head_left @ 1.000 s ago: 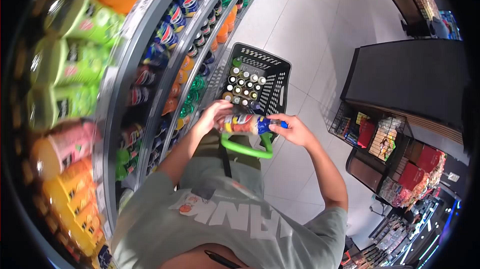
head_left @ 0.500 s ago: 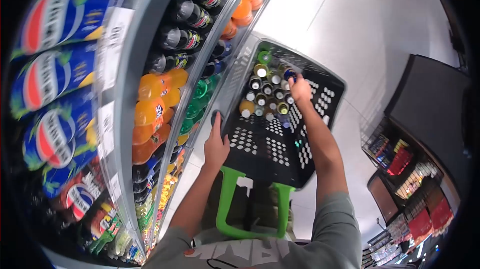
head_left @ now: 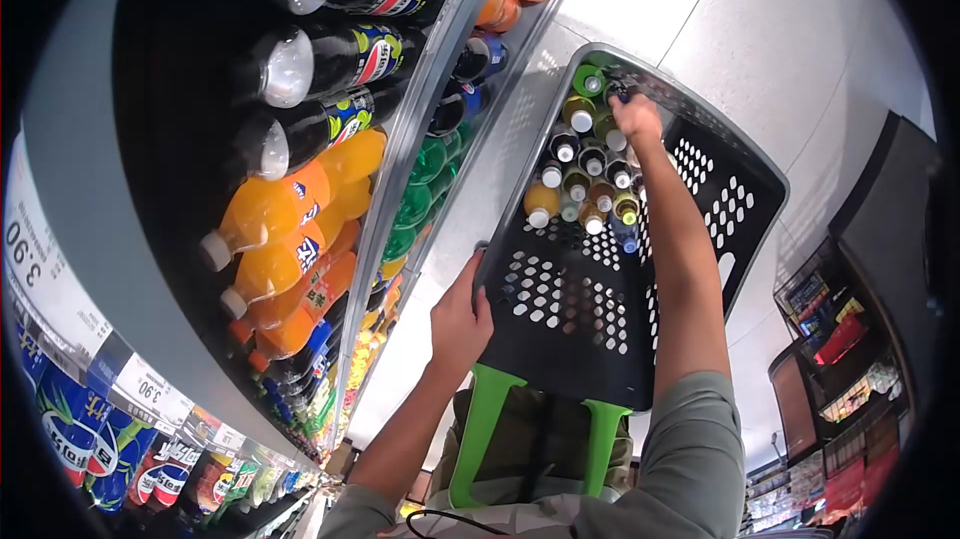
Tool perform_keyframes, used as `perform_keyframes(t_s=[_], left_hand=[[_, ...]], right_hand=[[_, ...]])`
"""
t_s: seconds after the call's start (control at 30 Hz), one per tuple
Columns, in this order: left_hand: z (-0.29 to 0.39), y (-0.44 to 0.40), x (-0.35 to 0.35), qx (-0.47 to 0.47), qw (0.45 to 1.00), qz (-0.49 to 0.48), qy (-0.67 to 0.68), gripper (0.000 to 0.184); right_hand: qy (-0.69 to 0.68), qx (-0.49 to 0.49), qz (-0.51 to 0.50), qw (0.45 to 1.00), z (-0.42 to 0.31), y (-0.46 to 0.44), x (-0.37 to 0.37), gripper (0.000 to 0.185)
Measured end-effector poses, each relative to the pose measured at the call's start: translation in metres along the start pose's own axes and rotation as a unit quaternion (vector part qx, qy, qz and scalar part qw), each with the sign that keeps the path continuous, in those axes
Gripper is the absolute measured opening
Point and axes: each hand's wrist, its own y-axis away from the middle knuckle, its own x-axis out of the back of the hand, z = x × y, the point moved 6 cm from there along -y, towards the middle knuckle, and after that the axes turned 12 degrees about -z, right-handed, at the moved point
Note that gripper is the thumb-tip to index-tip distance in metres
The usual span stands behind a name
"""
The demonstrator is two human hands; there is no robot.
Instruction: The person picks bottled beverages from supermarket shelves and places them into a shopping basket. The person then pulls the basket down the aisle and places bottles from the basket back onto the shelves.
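A black shopping basket [head_left: 560, 311] with a perforated base and green handle [head_left: 478, 429] stands in front of me. Several capped bottles [head_left: 590, 164] are packed upright at its far left end. My right hand [head_left: 637, 121] reaches among them, closed on a dark bottle [head_left: 621, 96] near the far wall. Most of that bottle is hidden by my fingers and the wall's shadow. My left hand [head_left: 461, 323] is at the basket's left rim, thumb and fingers around the edge; some fingertips are out of sight.
Drink shelves line the left side: dark cola bottles [head_left: 345, 59], orange soda bottles [head_left: 285, 229] and green bottles [head_left: 412, 207]. Price tags [head_left: 152, 387] run along a shelf edge. Pale tiled floor [head_left: 740, 29] lies beyond the basket. At right stands a dark display unit [head_left: 885, 209] with goods.
My right hand has moved with the dark bottle toward the far end of the basket. The view has shifted, bringing the cola shelf closer. My left hand stays at the rim.
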Motion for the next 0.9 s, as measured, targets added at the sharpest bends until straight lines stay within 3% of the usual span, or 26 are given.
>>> perform_keyframes(t_s=[0.07,0.13,0.23,0.27,0.3,0.43,0.5,0.57,0.6,0.7,0.77,0.9], left_hand=[[0.0,0.001,0.0,-0.005,1.0,0.006,-0.001,0.057],[0.001,0.003,0.001,0.005,1.0,0.001,0.01,0.057],[0.0,0.003,0.003,-0.016,1.0,0.019,0.014,0.057],[0.001,0.005,0.004,-0.042,0.998,0.04,0.01,0.057],[0.002,0.006,0.004,-0.051,0.998,0.046,0.017,0.057],[0.003,0.012,0.007,-0.033,0.999,0.009,0.029,0.062],[-0.004,0.018,0.004,-0.027,0.999,-0.026,0.029,0.065],[-0.019,0.039,0.004,-0.079,0.993,0.013,0.082,0.067],[-0.019,0.06,0.015,0.034,0.994,-0.06,0.08,0.066],[-0.066,0.117,0.008,-0.013,0.987,-0.01,0.16,0.061],[-0.096,0.168,0.011,-0.07,0.983,0.031,0.165,0.053],[-0.189,0.281,0.003,-0.05,0.98,-0.038,0.189,0.028]], right_hand=[[0.001,0.012,-0.006,1.0,0.003,-0.001,0.003,0.065],[-0.201,-0.069,-0.11,0.971,0.001,0.03,0.009,0.079],[-0.24,-0.073,-0.095,0.963,0.013,0.056,0.025,0.086],[-0.195,-0.052,-0.08,0.976,0.02,0.064,0.032,0.085],[-0.096,0.008,0.034,0.995,0.034,0.067,0.038,0.075],[-0.425,0.139,-0.002,0.894,0.032,0.182,0.068,0.046],[-0.503,0.127,-0.023,0.855,0.026,0.258,0.072,0.038],[-0.538,0.173,-0.028,0.825,0.005,0.345,0.074,0.036],[-0.522,0.205,-0.052,0.826,-0.013,0.392,0.075,0.034],[-0.484,0.279,-0.077,0.826,-0.078,0.52,0.074,0.03],[-0.473,0.399,-0.108,0.778,-0.131,0.588,0.067,0.018],[-0.362,0.494,-0.094,0.785,-0.255,0.694,0.083,0.016]])
